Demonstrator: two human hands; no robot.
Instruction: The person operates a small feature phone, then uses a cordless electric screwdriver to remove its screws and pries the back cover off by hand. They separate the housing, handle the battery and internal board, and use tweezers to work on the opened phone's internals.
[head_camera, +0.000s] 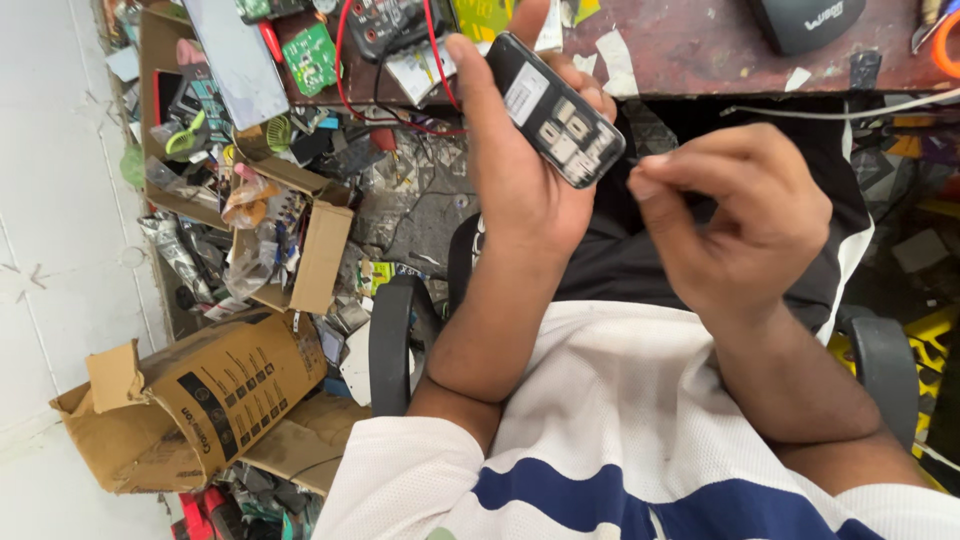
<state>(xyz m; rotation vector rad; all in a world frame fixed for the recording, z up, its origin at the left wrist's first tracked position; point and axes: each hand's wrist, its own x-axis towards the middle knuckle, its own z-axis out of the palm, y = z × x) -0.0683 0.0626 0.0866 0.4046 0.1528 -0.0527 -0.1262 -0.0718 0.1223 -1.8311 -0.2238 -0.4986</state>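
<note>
A cluttered repair corner fills the view: a worn reddish workbench (700, 45) runs along the far edge, and the floor to the left is heaped with scrap parts and packaging. On the bench lie a multimeter (390, 22) with red and black leads (345, 70) looping off the edge, a green circuit board (312, 57) and a dark computer mouse (808, 20) at the far right. On the left, an open cardboard box (310, 250) holds plastic bags and small parts, and a larger torn carton (190, 405) lies on its side nearer the camera. Black chair armrests (392, 345) show at both sides of the person's lap.

The left hand (520, 190) is closed around a small dark phone (553, 108) with its back cover off, held up in front of the bench edge, fingers behind it and thumb along its left side. The right hand (740, 220) sits just to the right of the phone, thumb and forefinger pinched together on a thin dark tool (632, 160) whose tip sits right by the phone's near right corner; whether it touches cannot be told
</note>
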